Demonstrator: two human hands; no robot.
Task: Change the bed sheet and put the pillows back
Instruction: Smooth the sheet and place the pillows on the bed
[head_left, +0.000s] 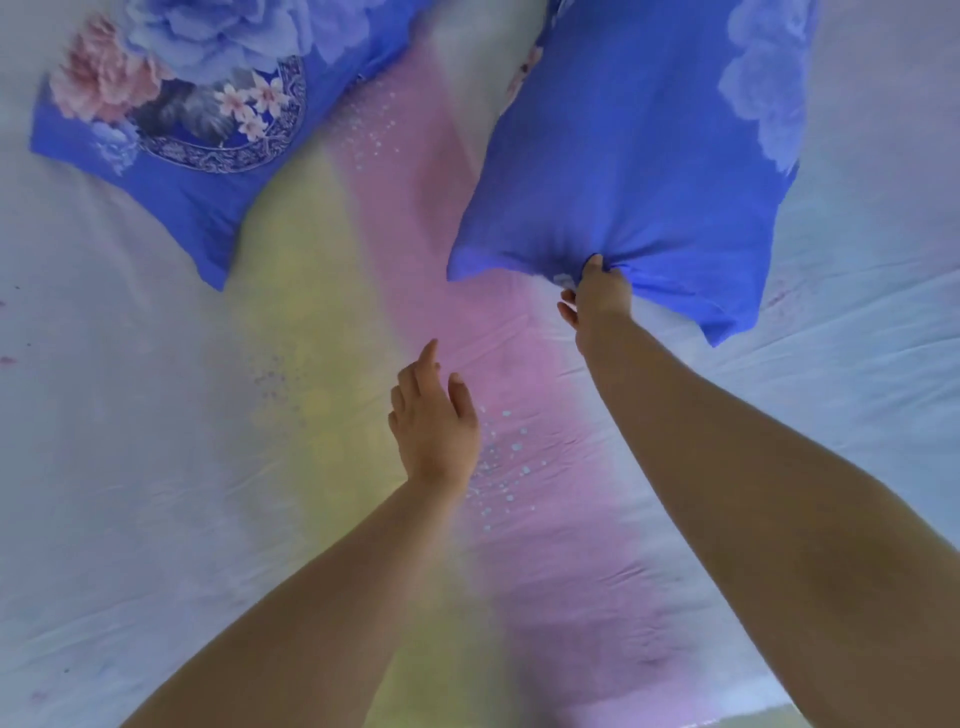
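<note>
Right pillow (639, 156): blue with pale flowers, lying upper right on the sheet (156, 415), near edge bunched and pinched in the right hand (597, 296) at the middle of that edge. Fingers closed tight on the fabric, arm reaching in from lower right. Left pillow (176, 119): blue with pink and blue flowers, flat at upper left, well apart from both hands. Left hand (434, 421): over the middle of the sheet, below and left of the held pillow, holding nothing, fingers loosely spread, forefinger pointing ahead. Sheet pale with yellow and pink bands, lightly creased, spread flat. Between the pillows, bare sheet only.
</note>
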